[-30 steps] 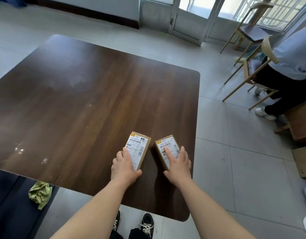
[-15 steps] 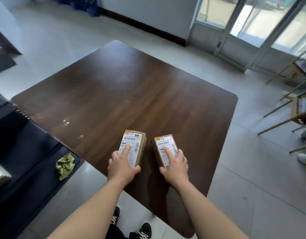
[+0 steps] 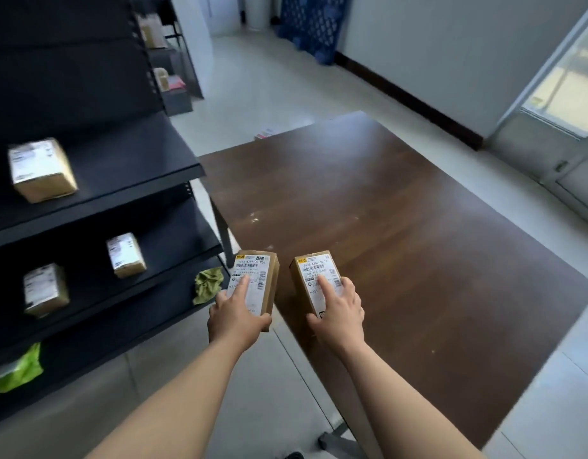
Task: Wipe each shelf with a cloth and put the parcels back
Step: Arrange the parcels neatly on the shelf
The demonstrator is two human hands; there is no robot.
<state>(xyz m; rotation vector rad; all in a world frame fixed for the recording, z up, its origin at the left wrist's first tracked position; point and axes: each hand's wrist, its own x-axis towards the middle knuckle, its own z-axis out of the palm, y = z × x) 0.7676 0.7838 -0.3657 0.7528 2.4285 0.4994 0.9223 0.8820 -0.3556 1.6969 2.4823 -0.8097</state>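
Two parcels: left parcel [image 3: 256, 276], right parcel [image 3: 314, 276]; we judge them light, stiff.
Left hand [image 3: 234, 321]: wraps near end, forefinger flat on top.
Right hand [image 3: 339, 313]: likewise.

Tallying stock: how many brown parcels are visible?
5: one parcel in the left hand, one in the right hand, one on the upper shelf, two on the shelf below. Blurred boxes on the far rack may add more.
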